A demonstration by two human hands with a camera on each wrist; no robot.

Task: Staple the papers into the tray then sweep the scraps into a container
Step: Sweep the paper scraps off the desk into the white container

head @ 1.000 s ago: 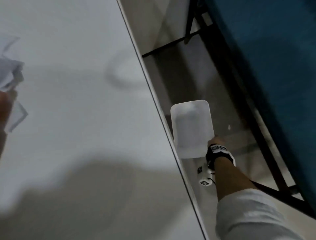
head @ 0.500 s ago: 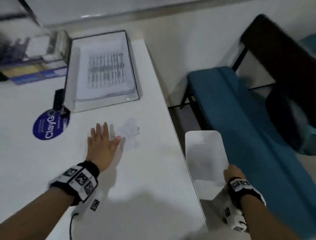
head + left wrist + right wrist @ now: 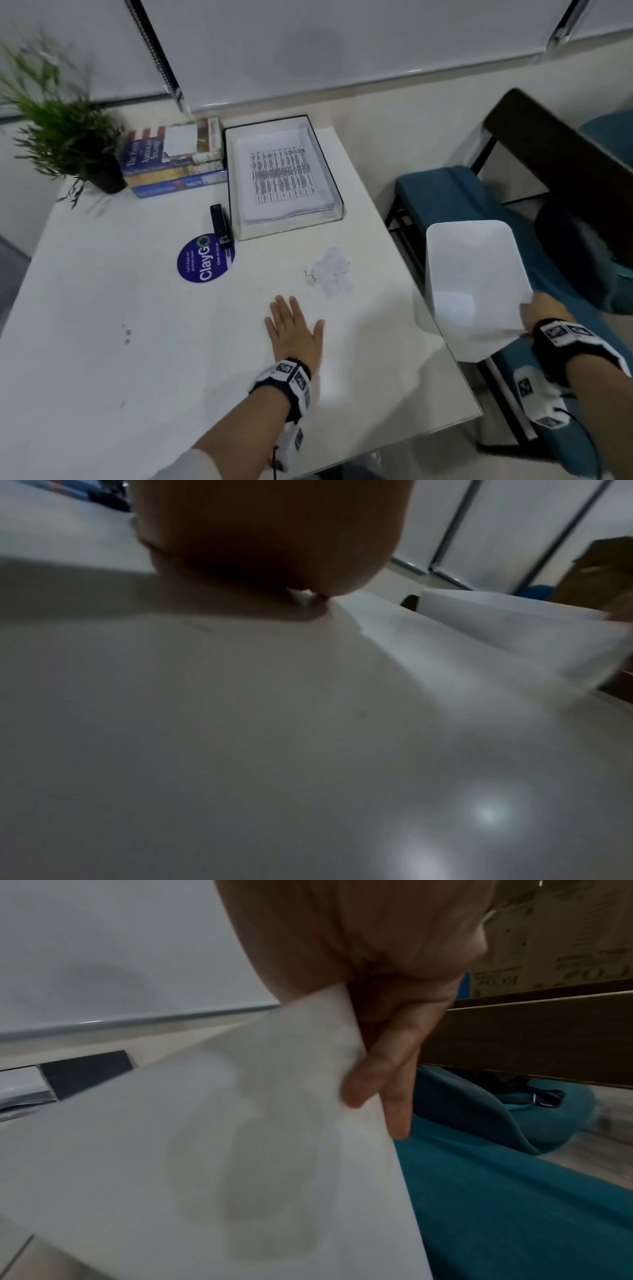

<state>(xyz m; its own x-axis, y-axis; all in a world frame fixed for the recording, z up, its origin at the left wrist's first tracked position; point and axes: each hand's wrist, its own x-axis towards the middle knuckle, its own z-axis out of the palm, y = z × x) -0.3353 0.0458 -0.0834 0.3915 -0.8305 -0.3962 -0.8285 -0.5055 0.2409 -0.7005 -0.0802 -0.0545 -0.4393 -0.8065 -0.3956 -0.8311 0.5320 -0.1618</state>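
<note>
Table [image 3: 102,359]: white, taken here as the landmark, with your right-hand long edge as the working line. Bench [image 3: 445,198]: teal, beyond that edge, off the table. Tray [image 3: 337,192]: clear, at the table's far end, stapled papers [image 3: 284,178] lying flat inside it, so the stapling half reads as done. Books [image 3: 174,161] and plant [image 3: 58,116]: far-left part of the table, well apart from the work. Container [image 3: 476,274]: white, open mouth up and tipped toward the table, held just off the right-hand edge, its rim about level with the tabletop. Your right hand [image 3: 541,311] grips the container's near rim, fingers [image 3: 387,1069] curled over the wall. Your left hand [image 3: 294,332] lies flat on the table, fingers straight and spread, holding nothing. Stapler [image 3: 221,222]: black, just left of the tray, near a round blue sticker [image 3: 205,258]. Scraps [image 3: 330,270]: small pale pile mid-table, between the tray and your left hand. Key relation: the scraps sit just ahead of your left fingertips and slightly right; the container lies further right past the edge. Judgement: left hand is the nearer one, and the sweep runs rightward across the table toward the edge. Risk: light bits may scatter or drop between edge and rim unless the container is tucked against the edge.
</note>
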